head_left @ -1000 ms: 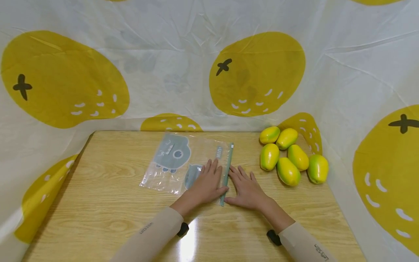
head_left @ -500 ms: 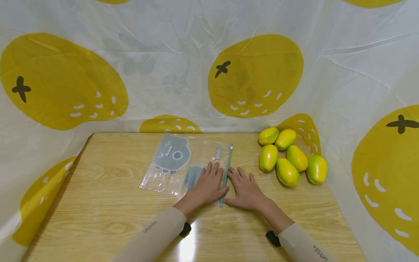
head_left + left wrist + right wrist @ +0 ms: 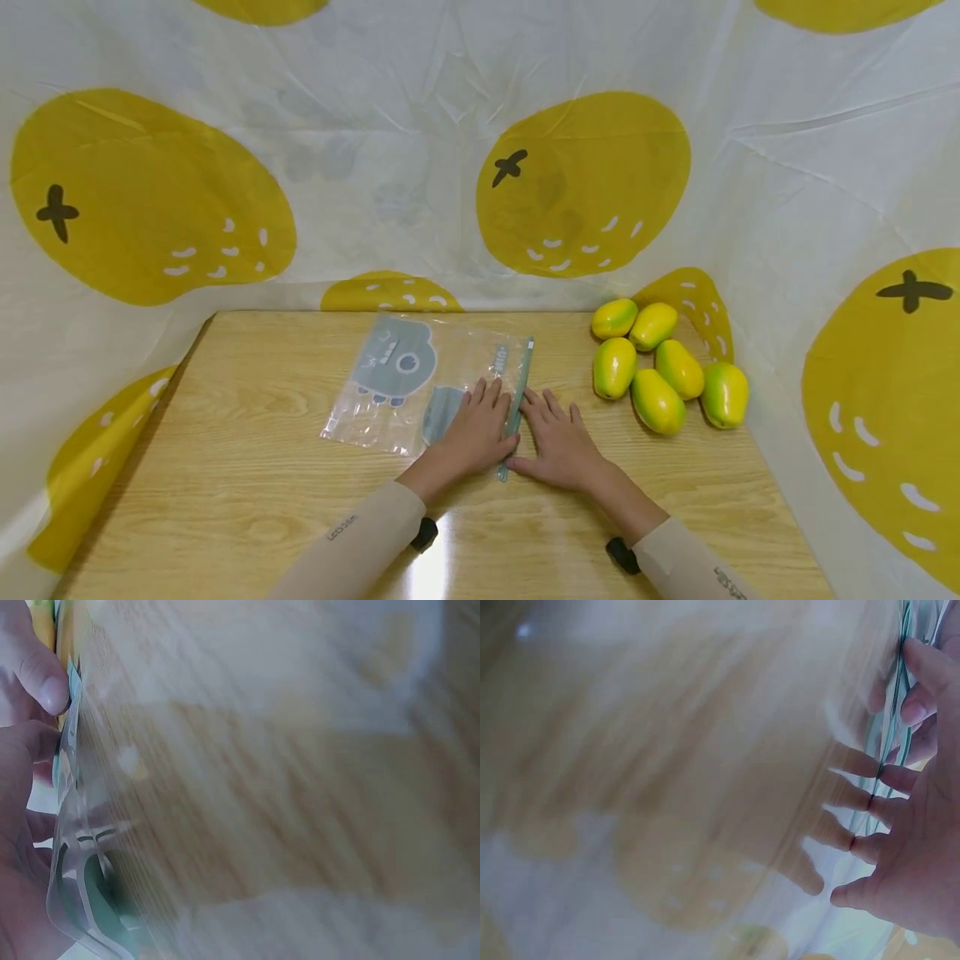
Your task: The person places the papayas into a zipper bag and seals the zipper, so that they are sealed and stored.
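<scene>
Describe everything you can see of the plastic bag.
The plastic bag is clear, with blue-grey cartoon prints and a green strip along the edge facing the yellow fruits. It lies flat on the wooden table. The left hand rests on it; the right hand touches the strip. I cannot tell whether it is sealed.
</scene>
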Motion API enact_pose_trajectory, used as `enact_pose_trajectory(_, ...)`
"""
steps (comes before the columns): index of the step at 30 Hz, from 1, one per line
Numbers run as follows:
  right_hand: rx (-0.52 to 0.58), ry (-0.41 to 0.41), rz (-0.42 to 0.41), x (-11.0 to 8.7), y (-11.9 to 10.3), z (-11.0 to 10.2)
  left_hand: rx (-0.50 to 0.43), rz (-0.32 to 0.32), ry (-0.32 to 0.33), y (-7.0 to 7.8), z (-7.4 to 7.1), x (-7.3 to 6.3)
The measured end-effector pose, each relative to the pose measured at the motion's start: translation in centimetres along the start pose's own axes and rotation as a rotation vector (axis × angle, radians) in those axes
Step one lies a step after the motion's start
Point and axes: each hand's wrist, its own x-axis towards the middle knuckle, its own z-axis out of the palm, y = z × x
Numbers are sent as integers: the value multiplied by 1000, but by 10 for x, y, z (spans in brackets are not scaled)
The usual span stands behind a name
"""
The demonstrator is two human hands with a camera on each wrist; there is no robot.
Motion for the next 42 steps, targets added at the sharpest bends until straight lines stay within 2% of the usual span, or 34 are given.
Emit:
enact_pose_trajectory(13, -13, 1, 6, 0, -1, -2, -74, 21, 23, -3, -4, -1)
enact_pose_trajectory(24, -24, 5, 49, 2, -5, 1, -98, 57, 24, -10, -7, -4)
enact_pose_trajectory(31, -21, -2, 63, 2, -7, 0, -97, 93, 56, -15, -6, -4)
enact_pose_trajectory(42, -10, -33, 81, 2, -8, -1, -142, 73, 60, -21, -4, -8)
